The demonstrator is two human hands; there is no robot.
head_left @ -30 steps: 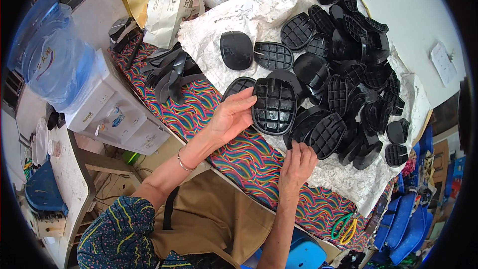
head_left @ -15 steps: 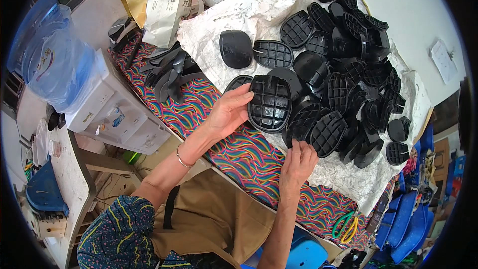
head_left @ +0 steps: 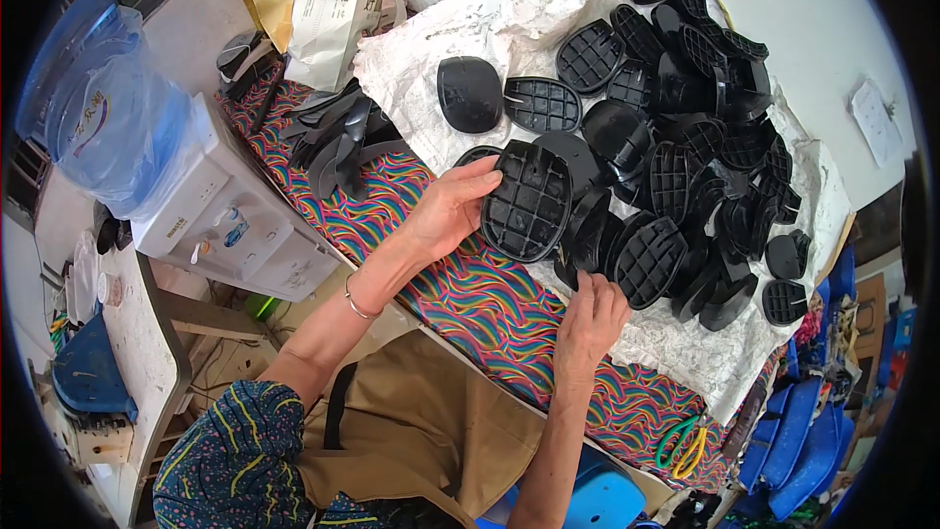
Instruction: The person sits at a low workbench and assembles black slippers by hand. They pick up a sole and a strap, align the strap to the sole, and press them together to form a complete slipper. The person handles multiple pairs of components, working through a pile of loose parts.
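My left hand (head_left: 452,206) pinches the edge of a black moulded shoe heel piece (head_left: 529,204), its gridded hollow side facing up. Below and to the right, my right hand (head_left: 592,321) has its fingers closed on the lower end of another black heel piece (head_left: 590,229), turned nearly on edge; the fingertips are partly hidden. Close by that hand lies a gridded heel piece (head_left: 649,260). Beyond both hands spreads a heap of similar black pieces (head_left: 676,147) on a crumpled white sheet (head_left: 411,59). A smooth-topped piece (head_left: 468,95) lies apart at the heap's left.
Black strips (head_left: 343,137) are piled on the wavy-patterned cloth (head_left: 470,304). Green-and-yellow-handled scissors (head_left: 682,446) rest near the front right. A water dispenser (head_left: 230,211) stands at left, paper bags (head_left: 333,24) at the back, blue bins (head_left: 798,441) at far right.
The heel piece at my right hand has tipped from gridded side showing to nearly on edge. The left-hand piece has tilted slightly. Both hands stay in about the same place.
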